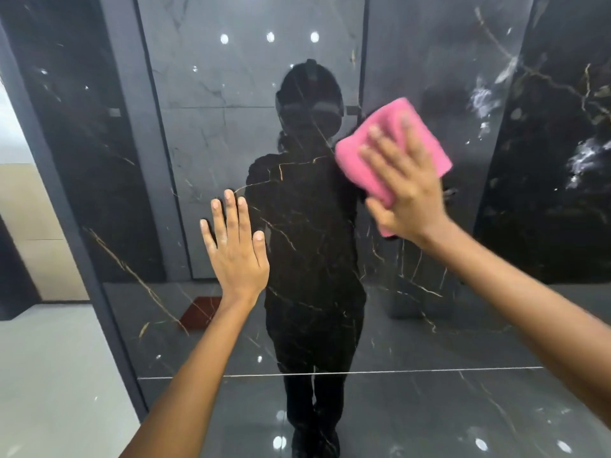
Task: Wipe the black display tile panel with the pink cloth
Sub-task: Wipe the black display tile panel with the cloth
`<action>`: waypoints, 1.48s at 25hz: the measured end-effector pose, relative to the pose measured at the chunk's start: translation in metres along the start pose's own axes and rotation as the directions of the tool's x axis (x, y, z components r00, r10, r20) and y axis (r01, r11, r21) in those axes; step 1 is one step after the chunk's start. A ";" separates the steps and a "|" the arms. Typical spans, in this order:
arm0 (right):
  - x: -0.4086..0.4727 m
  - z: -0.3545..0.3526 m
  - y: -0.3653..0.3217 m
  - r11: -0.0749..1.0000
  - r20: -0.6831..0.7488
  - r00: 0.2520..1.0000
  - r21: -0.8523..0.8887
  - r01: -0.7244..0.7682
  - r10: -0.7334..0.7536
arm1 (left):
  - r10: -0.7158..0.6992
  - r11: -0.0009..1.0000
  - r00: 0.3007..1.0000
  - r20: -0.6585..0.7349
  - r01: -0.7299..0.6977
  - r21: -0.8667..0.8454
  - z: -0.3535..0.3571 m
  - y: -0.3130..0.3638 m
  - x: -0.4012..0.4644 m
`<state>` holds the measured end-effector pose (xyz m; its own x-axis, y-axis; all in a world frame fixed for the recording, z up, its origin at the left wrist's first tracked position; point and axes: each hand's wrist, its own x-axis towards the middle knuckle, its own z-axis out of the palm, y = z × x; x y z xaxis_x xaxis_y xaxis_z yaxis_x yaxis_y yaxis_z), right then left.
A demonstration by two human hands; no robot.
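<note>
We face a glossy black panel (314, 246) with gold veins, mirroring ceiling lights and a dark figure. Our right hand (405, 190) presses the cloth (383, 150) flat against it, fingers straight; our left hand (236, 246) rests open-palmed beside. Pale floor (49, 375) lies left.

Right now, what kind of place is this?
Probably a tile showroom: a tall glossy black display tile panel in a dark frame, another marbled panel beside it, ceiling spotlights reflected.

Display tile panel (307, 246) glossy black with thin gold-and-white veins; cloth (393, 153) at two o'clock plain pink; floor (49, 375) at eight o'clock pale grey.
</note>
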<state>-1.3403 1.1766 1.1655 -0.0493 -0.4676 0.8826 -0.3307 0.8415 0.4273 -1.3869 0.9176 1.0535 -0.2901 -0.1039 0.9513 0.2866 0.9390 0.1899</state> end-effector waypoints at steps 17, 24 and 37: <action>-0.056 0.043 -0.091 0.891 0.280 0.850 0.047 0.452 -0.446 | -0.076 0.994 0.994 0.077 0.082 -0.073 -0.007 -0.020 -0.037; -0.068 0.007 -0.018 0.959 0.192 0.950 -0.097 0.268 -0.246 | -0.051 0.998 0.996 0.071 0.050 0.024 0.008 -0.030 -0.060; -0.160 0.016 -0.061 0.962 0.294 0.928 -0.076 0.261 -0.229 | -0.012 0.999 1.000 0.021 0.011 0.049 0.012 -0.032 -0.064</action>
<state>-1.3270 1.1955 0.9954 -0.2470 -0.7061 0.6636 -0.2597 0.7080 0.6567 -1.3889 0.8978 0.9838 -0.3127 -0.1086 0.9436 0.2386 0.9526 0.1887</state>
